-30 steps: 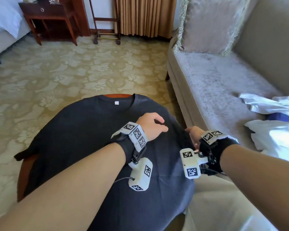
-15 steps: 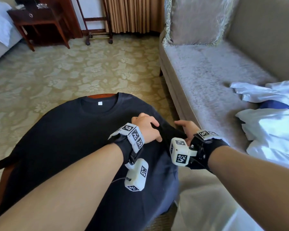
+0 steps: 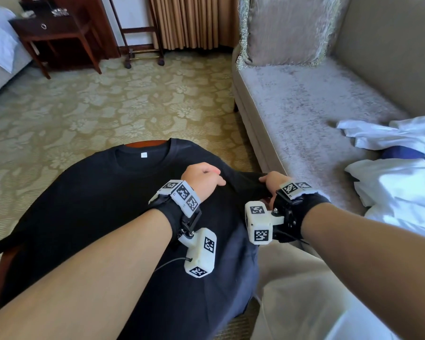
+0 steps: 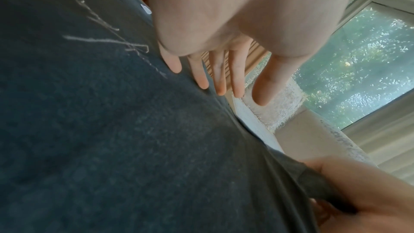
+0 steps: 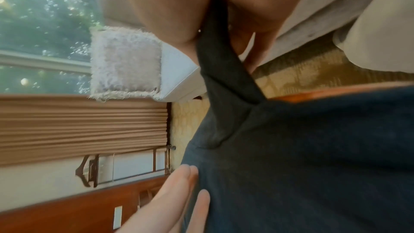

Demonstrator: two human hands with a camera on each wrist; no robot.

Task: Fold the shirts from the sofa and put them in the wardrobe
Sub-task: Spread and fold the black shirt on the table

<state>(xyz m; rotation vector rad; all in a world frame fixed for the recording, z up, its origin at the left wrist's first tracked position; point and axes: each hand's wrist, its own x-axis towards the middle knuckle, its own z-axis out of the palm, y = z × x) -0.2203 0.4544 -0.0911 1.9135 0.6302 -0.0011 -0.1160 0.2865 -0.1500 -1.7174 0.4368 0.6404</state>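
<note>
A black shirt [image 3: 88,207] lies spread face-up over a round wooden counter [image 3: 145,144], its collar at the far edge and a small white label [image 3: 144,155] showing inside the neck. The fabric covers nearly the whole top and hangs over the near and left edges; only slivers of reddish wood show at the far rim and at the left side.

The left hand [image 3: 201,179] rests flat on the shirt near its right shoulder. In the left wrist view its fingers [image 4: 201,77] are straight and slightly spread, with the tips touching the cloth; it grips nothing.

The right hand [image 3: 271,181] is at the right edge of the counter, just beside the left hand. It pinches the shirt's right sleeve [image 5: 221,70]: the right wrist view shows a band of dark fabric running up between the thumb and curled fingers, lifted off the counter and pulled taut.

A grey sofa [image 3: 304,99] stands immediately right of the counter. A fringed cushion [image 3: 282,30] leans at its far end. On the near part of the seat lies a loose pile of white shirts [image 3: 398,182], unfolded, with a patch of blue cloth [image 3: 400,152] showing among them.

The floor is a patterned yellow carpet [image 3: 108,101]. A dark wooden side table [image 3: 52,30] and tan curtains [image 3: 189,20] stand at the far wall. No wardrobe is identifiable in any view.
</note>
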